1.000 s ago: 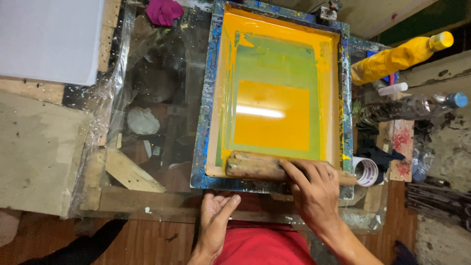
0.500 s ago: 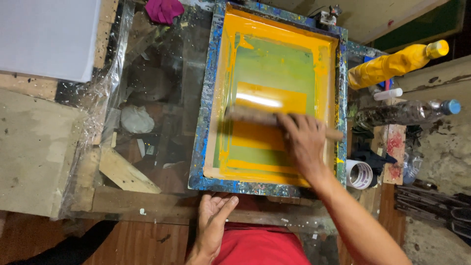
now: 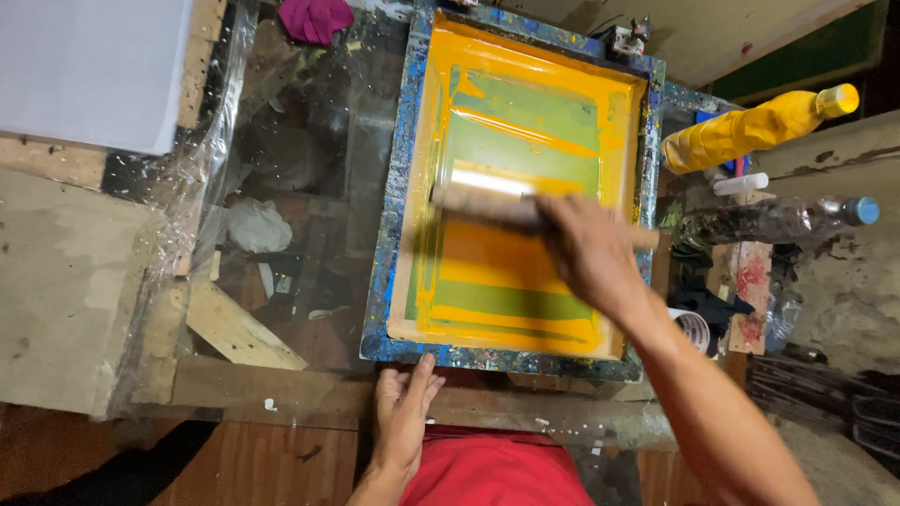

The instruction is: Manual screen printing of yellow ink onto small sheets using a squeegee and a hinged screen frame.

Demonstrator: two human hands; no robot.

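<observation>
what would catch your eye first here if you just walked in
The bright yellow-orange ink flooding the blue-framed printing screen at the centre. The right hand holds a wooden squeegee across the middle of the mesh, while the left hand rests flat at the near edge. A yellow-smeared bottle lies to the right.

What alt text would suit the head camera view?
A person's right hand holds a wooden squeegee across a yellow-inked printing screen in a blue frame. The left hand rests flat at the frame's near edge.
</observation>
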